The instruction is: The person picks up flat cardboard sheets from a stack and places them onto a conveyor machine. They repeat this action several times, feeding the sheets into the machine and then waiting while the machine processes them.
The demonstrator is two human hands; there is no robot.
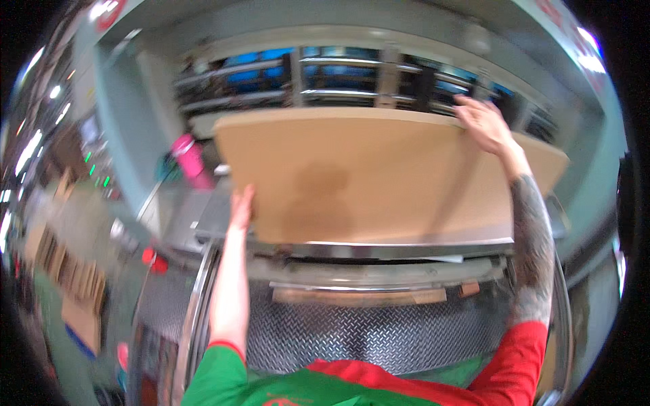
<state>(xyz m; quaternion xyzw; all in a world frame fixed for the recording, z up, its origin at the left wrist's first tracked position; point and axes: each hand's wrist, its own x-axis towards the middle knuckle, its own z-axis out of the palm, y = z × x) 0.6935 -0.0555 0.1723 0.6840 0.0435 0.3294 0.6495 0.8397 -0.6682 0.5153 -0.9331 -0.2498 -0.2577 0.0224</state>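
- Left hand, fingers upward, meets the left edge of the tan cardboard; I can't tell if it grips.
- Right hand reaches higher, open and unclenched, at the top edge.
- Cardboard tilts between both hands.
- Red markings beyond the left hand look unreadable.

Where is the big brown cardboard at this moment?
In the head view, the cardboard fills the middle, just above the steel ledge, with the left hand at its left edge and the right hand by its top edge, toward the right.
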